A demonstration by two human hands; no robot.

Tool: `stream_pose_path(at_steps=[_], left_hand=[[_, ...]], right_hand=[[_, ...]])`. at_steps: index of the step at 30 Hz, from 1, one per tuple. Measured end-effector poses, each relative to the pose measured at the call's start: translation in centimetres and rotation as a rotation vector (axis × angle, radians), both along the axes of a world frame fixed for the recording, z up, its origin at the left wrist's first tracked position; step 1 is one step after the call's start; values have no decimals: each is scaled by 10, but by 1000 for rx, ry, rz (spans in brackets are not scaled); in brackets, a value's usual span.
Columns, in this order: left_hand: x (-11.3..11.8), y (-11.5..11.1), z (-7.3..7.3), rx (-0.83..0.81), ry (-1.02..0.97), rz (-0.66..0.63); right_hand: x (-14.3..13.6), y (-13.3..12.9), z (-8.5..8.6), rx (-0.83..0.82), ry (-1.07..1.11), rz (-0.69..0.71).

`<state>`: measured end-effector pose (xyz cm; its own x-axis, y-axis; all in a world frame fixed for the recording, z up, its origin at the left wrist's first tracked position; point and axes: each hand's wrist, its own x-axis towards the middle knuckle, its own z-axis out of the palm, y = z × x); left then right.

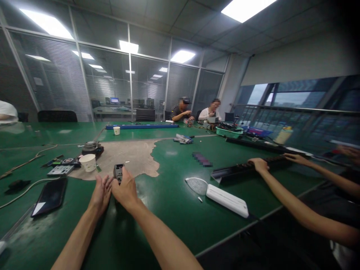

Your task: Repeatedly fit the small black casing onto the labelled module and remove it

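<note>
A small dark grey boxy part (118, 171) with square openings on its top stands upright in the grip of my right hand (126, 191). Fingers of that hand wrap round its near side, so its lower portion is hidden. Close beside it, my left hand (100, 192) has its fingers loosely extended; it seems to hold nothing, and its fingertips come near the right thumb. Beyond the hands lies a bare brownish patch (123, 152) of the table. A paper cup (88, 162) stands to the left of the part, next to a dark round mechanism (92, 147).
A phone (50, 197), a metal plate part (60, 170) and cables (26, 192) lie on the left. On the right are a white power strip-like bar (226, 200) and a co-worker's hands (259, 165) on a long black channel (239, 170). Two people sit at the far end.
</note>
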<state>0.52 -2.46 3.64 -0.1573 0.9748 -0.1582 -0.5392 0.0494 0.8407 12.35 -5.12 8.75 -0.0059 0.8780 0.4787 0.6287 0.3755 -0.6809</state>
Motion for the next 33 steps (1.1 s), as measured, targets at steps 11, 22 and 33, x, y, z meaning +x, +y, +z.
stream_pose_path(at_steps=[11,22,33], left_hand=[[10,-4,4,7,12,-14],[5,-2,2,-9,4,-14],[8,-4,9,-45,16,8]], right_hand=[[93,1,-47,-48,-98,-227],[44,2,-11,56,-56,-92],[-11,-12,-30,-86,-189,27]])
